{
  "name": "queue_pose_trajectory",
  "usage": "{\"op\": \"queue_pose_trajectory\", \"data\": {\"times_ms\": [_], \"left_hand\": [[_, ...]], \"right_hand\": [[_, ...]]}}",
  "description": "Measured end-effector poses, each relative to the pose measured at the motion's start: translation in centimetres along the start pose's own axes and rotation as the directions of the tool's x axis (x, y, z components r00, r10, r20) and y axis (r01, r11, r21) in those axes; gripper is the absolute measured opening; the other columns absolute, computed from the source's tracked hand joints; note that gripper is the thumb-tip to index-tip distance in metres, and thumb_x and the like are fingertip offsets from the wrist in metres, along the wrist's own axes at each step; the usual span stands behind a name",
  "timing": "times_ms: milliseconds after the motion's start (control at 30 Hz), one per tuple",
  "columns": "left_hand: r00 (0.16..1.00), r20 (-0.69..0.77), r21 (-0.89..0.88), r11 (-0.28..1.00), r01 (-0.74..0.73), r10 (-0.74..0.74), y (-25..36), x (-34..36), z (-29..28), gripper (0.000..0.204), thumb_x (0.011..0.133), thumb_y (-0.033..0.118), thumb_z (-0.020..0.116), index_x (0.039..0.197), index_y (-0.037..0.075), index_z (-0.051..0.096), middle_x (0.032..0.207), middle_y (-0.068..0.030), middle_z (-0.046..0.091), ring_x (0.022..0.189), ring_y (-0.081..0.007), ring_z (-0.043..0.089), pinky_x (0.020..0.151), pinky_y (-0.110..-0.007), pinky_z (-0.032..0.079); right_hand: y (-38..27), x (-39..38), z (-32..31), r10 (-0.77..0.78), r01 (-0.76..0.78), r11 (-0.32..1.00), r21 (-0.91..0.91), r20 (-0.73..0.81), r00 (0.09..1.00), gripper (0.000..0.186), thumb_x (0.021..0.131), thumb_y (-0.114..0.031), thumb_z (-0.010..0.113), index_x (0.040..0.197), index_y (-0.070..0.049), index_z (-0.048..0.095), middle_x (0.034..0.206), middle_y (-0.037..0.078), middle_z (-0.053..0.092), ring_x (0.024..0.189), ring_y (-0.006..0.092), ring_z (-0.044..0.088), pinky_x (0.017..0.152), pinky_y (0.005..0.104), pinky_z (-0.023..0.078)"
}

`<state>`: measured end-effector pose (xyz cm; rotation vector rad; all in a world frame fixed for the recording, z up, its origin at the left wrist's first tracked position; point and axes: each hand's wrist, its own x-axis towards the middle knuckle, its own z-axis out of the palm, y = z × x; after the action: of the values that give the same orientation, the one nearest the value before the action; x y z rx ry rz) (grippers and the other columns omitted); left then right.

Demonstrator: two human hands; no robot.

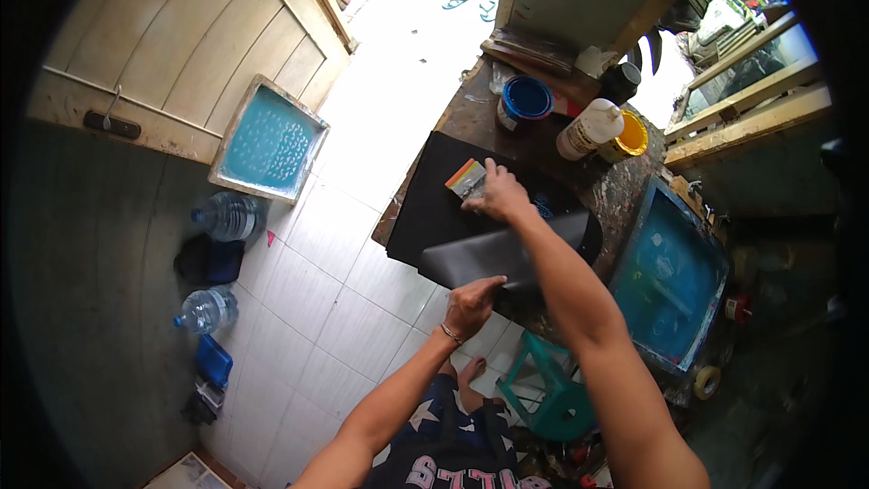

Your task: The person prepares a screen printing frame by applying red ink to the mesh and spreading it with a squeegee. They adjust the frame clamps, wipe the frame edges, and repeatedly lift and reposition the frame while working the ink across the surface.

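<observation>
We judge progress partial: left hand (470,309) pinches a glossy black flexible sheet (478,255), lifted, not yet flat; right hand (501,194) grasps a small grey orange-striped rectangular piece (464,178) (material unclear).

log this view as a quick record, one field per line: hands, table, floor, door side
left hand: holding the near edge of a lifted black sheet
right hand: touching a small orange-banded rectangular item
table: blue paint tub, white bottle, yellow paint tub
floor: green plastic stool
door side: blue-meshed screen frame, two clear water bottles
</observation>
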<state>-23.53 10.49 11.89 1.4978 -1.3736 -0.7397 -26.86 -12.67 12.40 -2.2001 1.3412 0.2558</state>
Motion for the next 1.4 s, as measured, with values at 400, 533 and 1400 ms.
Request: {"op": "queue_pose_trajectory", "data": {"times_ms": [400,533,1400], "left_hand": [[0.986,-0.165,0.084,0.996,-0.008,0.022,-2.6,10.5,-4.9,0.016,0.088,-0.003,0.058,0.102,0.000,0.066,0.094,-0.0224,0.070,0.086,-0.0392,0.072,0.072,-0.039,0.056],[0.952,-0.187,0.193,0.942,0.275,-0.240,-7.1,18.6,-7.3,0.018,0.094,0.010,0.062,0.111,0.004,0.067,0.096,-0.0219,0.072,0.091,-0.0398,0.071,0.080,-0.045,0.055],[0.912,0.040,0.861,0.478,0.176,-0.408,-6.5,4.5,8.5,0.084,0.094,0.057,0.055,0.156,0.005,0.031,0.166,-0.0199,0.021,0.149,-0.0489,0.022,0.112,-0.074,0.022]], "right_hand": [[2.0,-3.9,-13.0,-0.045,0.215,0.887,0.408,-0.387,0.921,0.079,0.076,-0.032,0.083,0.136,-0.001,0.043,0.118,0.025,0.062,0.109,0.0405,0.063,0.095,0.0451,0.051],[8.4,-14.5,-19.4,0.053,0.290,0.877,0.384,-0.676,0.735,0.077,0.079,-0.031,0.083,0.138,-0.002,0.045,0.121,0.018,0.064,0.111,0.0287,0.064,0.095,0.0397,0.052],[24.9,-59.7,16.2,0.636,0.433,-0.712,0.553,0.246,0.732,0.062,0.092,-0.047,0.059,0.137,-0.006,0.051,0.126,0.016,0.061,0.111,0.0329,0.063,0.091,0.0499,0.053]]}}
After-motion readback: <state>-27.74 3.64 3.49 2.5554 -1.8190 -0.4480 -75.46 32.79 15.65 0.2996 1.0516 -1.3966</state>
